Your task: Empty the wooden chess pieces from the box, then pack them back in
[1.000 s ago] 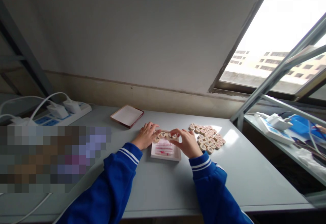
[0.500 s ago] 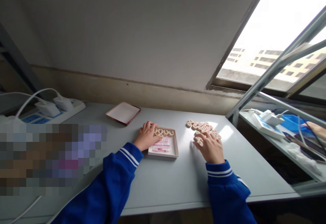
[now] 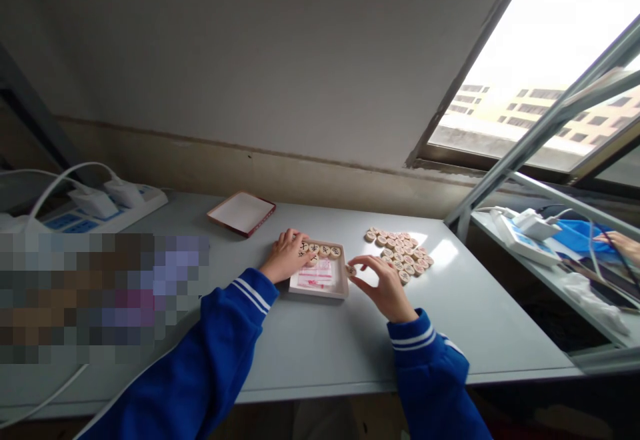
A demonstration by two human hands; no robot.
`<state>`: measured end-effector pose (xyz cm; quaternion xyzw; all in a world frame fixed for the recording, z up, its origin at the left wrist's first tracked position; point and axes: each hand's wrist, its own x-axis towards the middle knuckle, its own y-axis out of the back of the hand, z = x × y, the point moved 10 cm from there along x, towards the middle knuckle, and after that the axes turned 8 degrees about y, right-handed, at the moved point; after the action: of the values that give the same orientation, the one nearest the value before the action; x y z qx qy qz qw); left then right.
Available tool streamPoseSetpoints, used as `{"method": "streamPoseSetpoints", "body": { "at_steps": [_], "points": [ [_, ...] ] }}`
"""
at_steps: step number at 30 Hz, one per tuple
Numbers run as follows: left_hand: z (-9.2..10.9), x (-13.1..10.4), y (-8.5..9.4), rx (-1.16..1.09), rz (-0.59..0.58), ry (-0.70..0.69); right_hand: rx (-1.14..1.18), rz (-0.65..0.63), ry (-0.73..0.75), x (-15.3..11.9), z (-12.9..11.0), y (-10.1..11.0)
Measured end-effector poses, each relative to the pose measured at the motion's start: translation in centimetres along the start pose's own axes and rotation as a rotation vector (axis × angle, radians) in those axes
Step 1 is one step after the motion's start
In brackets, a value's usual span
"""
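Note:
An open shallow box stands on the desk, with several round wooden chess pieces along its back and a clear packet with red print inside. My left hand rests over the box's left side, fingers spread at the pieces there. Just right of the box, my right hand pinches one round piece between thumb and fingers. Behind that hand lies a loose group of pieces on the desk.
The box lid lies upside down at the back left. A power strip with plugs is at the far left. Metal bars edge the desk's right side; beyond them another person's hand shows.
My right hand has moved left from the loose pieces to the box's right edge, now holding a piece. My left hand stays at the box, where another piece shows near its fingertips.

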<state>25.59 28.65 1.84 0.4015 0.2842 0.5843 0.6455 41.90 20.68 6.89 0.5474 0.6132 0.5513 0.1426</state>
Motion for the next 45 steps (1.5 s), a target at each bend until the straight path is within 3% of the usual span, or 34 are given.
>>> {"method": "streamPoseSetpoints", "body": {
  "at_steps": [3,6,16,21,23,25,29,32,39,45],
  "points": [
    [-0.4,0.3,0.4,-0.039,0.044,0.009,0.051,-0.095,0.079,2.9,-2.4,-2.6],
    [-0.4,0.2,0.9,-0.049,0.062,0.003,-0.121,-0.116,0.101,4.4,-3.6,-3.7],
    [0.0,-0.1,1.4,-0.014,0.121,-0.026,-0.339,-0.095,0.108,4.2,-3.6,-3.6],
    [-0.5,-0.9,4.8,0.115,0.293,0.095,-0.366,-0.015,0.121,4.2,-3.7,-3.1],
    [-1.1,-0.9,5.4,0.16,0.229,0.168,-0.364,0.013,0.09,3.9,-2.8,-2.1],
    [-1.6,-0.9,5.1,0.168,0.085,0.196,-0.392,0.027,0.016,3.3,-1.0,-0.7],
    [-0.7,-1.0,4.6,0.165,-0.06,0.062,-0.555,0.053,-0.225,0.4,4.4,2.6],
    [-0.4,-1.1,4.3,0.149,-0.097,0.0,-0.619,0.033,-0.291,-1.5,6.9,3.3],
    [-0.6,-1.0,3.0,0.183,-0.163,0.019,-0.685,0.082,-0.211,-2.4,6.6,3.7],
    [-0.5,-0.7,3.1,0.223,-0.096,0.091,-0.585,0.034,-0.16,-2.1,7.0,3.6]
  ]
}}
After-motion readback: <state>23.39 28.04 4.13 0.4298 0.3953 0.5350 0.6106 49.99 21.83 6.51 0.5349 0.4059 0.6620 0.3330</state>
